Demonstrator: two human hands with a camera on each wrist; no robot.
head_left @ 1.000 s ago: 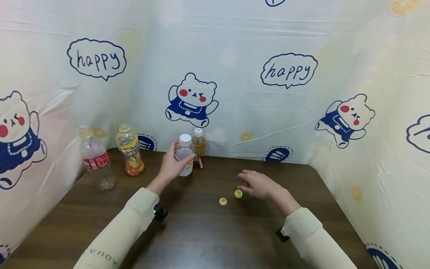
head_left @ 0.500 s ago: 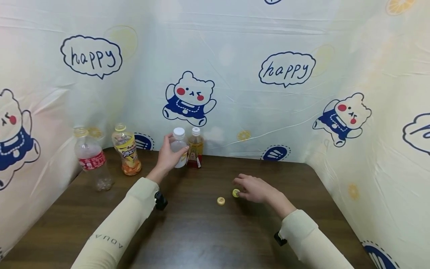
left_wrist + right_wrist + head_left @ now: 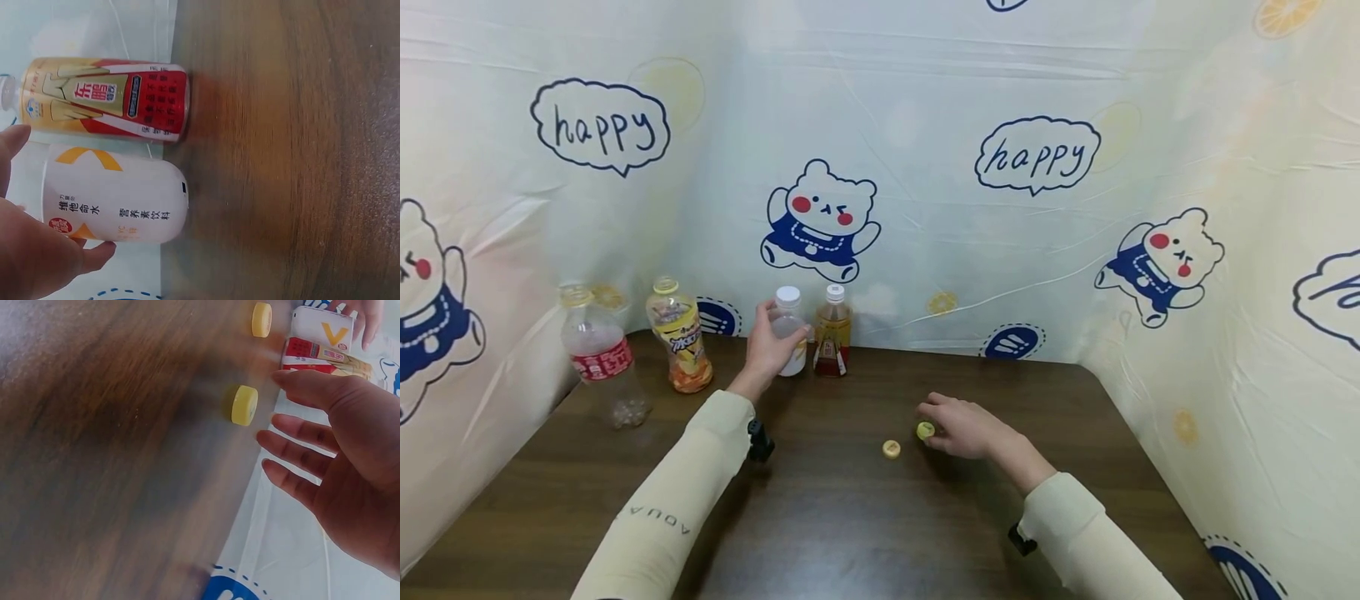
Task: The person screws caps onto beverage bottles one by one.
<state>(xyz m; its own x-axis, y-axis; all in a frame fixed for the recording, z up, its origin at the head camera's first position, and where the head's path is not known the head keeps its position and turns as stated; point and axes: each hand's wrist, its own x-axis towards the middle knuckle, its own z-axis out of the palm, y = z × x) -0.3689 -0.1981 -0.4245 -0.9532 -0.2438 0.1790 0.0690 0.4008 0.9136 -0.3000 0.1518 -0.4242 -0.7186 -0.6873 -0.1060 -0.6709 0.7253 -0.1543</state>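
My left hand (image 3: 769, 348) holds a white-capped vitamin drink bottle (image 3: 791, 362) upright, thumb on one side and fingers on the other. Its lower part, a white label with an orange mark, shows in the left wrist view. Close beside it stands a bottle of amber drink (image 3: 832, 335) with a red-and-yellow label and white cap. My right hand (image 3: 964, 427) hovers over the table with relaxed, spread fingers. A yellow-green cap (image 3: 244, 405) lies by its fingertips, with a gap showing in the right wrist view. A yellow-orange cap (image 3: 891, 449) lies a little to the left.
On the left of the brown wooden table (image 3: 842, 517) stand two uncapped bottles: a clear one (image 3: 602, 358) with a red label and a yellow-labelled one (image 3: 681, 337) with orange contents. A printed curtain (image 3: 925, 233) closes off the back and sides.
My left hand has moved left with the vitamin drink bottle, away from the amber bottle, and set it lower. My right hand has shifted slightly left and closer to the yellow-green cap.
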